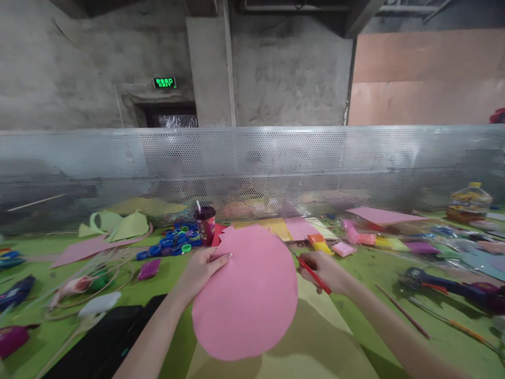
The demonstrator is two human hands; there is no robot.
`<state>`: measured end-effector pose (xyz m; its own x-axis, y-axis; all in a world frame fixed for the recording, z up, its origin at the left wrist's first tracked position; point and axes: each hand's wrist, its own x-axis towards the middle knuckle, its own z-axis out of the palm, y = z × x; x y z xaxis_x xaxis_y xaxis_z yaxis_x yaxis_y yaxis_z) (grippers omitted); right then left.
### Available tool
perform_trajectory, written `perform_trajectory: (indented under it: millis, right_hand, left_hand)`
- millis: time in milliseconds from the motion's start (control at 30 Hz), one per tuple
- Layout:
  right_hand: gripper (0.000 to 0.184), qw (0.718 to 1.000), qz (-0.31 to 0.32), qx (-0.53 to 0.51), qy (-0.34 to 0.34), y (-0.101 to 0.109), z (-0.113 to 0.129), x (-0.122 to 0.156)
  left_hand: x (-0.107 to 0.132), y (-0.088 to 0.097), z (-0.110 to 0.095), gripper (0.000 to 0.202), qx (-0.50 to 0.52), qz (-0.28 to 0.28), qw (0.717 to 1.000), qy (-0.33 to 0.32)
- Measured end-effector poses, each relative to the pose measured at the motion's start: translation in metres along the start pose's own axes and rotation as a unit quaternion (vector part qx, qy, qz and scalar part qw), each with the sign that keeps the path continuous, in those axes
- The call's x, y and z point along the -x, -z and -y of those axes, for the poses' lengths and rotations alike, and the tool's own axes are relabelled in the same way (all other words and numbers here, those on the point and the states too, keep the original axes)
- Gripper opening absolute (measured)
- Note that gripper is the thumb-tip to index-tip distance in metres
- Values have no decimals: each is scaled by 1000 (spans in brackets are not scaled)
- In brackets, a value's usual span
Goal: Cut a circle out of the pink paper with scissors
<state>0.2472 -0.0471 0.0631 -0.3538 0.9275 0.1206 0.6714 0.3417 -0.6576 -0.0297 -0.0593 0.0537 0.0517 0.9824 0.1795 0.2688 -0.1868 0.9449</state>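
Left hand [201,271] grip clamps 1 pink sheet [248,300]; right hand [329,273] grip clamps 1 red tool [311,273].

Left hand [201,271] is gripping the upper left edge of a pink paper oval [246,295], holding it above the green table [434,337]. Right hand [325,271] is pinching a red pencil [313,273] at the oval's right edge. A dark cup [205,225] is standing just behind, blue rings [171,243] lying beside it.
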Motion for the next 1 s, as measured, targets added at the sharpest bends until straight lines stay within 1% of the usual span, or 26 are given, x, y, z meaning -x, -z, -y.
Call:
perform_trajectory:
  millis: [133,333,500,767,1000]
  right_hand:
    - [9,1000,2,-3,-8,0,1,1]
    - [12,999,22,-44,-8,0,-3,0]
    - [8,999,20,-36,-10,0,-5,-1]
    - [13,1000,17,-19,-3,-1,-7,-2]
    - [13,1000,20,-19,-6,0,-4,0]
  left_hand:
    - [0,0,1,31,-5,-3,1000,0]
    - [-1,1,4,32,-37,-9,999,-8]
    - [-2,2,3,31,-43,-14,999,-11]
    - [-2,1,4,31,-35,-11,999,-9]
    - [-1,0,2,32,-37,-9,999,-6]
